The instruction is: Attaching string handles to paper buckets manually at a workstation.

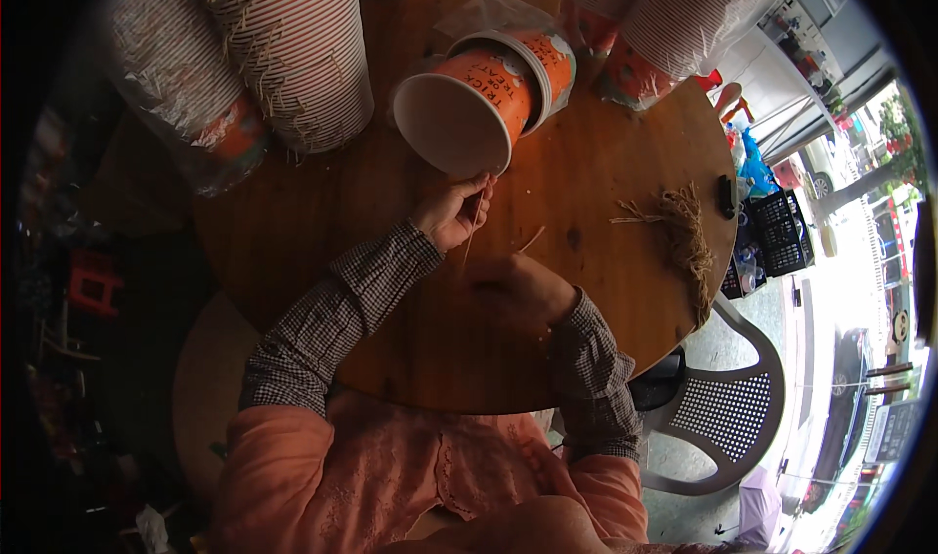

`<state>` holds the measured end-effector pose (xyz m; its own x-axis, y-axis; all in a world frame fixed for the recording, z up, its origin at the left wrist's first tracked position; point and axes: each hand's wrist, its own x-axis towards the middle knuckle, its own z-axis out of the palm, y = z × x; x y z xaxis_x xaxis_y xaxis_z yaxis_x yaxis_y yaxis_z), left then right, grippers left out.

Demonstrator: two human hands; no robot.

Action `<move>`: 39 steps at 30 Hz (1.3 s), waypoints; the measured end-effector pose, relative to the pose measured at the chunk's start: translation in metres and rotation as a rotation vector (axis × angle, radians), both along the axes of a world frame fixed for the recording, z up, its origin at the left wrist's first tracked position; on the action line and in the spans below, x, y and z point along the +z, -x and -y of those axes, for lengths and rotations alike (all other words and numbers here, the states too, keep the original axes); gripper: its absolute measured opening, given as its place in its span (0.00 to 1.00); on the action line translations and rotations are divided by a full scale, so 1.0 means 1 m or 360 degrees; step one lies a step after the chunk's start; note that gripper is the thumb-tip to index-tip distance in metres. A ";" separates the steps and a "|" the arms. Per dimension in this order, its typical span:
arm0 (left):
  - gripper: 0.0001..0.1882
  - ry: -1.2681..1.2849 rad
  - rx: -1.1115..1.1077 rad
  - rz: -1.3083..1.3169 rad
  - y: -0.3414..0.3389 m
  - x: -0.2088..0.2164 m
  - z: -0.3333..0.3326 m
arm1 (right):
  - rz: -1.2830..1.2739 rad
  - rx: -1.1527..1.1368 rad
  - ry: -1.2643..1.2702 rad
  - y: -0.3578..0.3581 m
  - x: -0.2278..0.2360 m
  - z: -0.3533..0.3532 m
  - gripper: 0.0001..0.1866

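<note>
An orange paper bucket [495, 83] with a white inside lies on its side, its mouth facing me. My left hand [453, 216] is closed at the bucket's lower rim, pinching a thin tan cord [473, 234]. From those fingers the cord hangs down toward my right hand [523, 288]. Motion smears the right hand's fingers, so their grip is unclear. A short tan strand [532, 239] sticks up beside its knuckles. Behind the open bucket, another orange bucket [553, 58] lies nested, partly wrapped in clear plastic.
Tall stacks of paper buckets [293, 56] stand at the back left, some in clear plastic. More wrapped stacks [674, 26] rise at the back right. A bundle of tan cords [687, 232] lies near the round wooden table's [616, 290] right edge. A grey chair [728, 412] stands beyond.
</note>
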<state>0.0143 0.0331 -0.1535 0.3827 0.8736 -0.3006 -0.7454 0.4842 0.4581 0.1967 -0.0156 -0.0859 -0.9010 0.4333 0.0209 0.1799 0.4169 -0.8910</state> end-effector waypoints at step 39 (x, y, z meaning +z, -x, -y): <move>0.14 -0.1268 0.0492 -0.1344 -0.002 0.048 0.060 | -0.1562 -0.0814 0.1154 -0.007 -0.011 -0.028 0.13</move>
